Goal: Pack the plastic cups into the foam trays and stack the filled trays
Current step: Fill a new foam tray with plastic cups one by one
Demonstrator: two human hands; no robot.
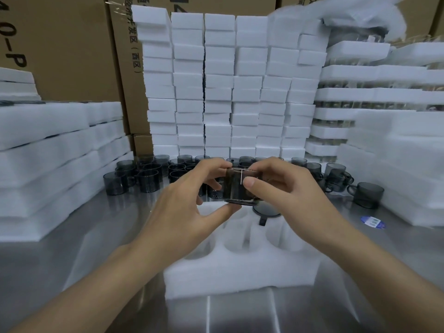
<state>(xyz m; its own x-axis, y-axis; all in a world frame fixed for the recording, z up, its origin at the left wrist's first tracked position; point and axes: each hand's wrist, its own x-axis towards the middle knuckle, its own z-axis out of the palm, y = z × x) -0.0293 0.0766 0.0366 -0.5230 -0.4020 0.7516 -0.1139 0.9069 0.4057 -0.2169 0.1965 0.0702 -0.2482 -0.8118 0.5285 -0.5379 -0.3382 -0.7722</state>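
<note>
Both hands hold one smoky grey plastic cup [236, 188] just above the far end of a white foam tray [240, 267] that lies on the steel table. My left hand [192, 205] grips the cup from the left and below; my right hand [276, 188] pinches its rim and right side. One cup [265, 210] sits in a far-right tray hole with its handle pointing toward me. The nearer holes are bare. Several loose grey cups [144, 174] stand at the back of the table, more cups [365, 193] to the right.
White foam blocks [228, 87] are stacked like a wall behind the cups. Stacks of foam trays [48, 150] rise at the left, filled tray stacks [360, 92] at the right. Cardboard boxes [72, 44] stand behind. A blue sticker [373, 222] lies on the table [96, 236].
</note>
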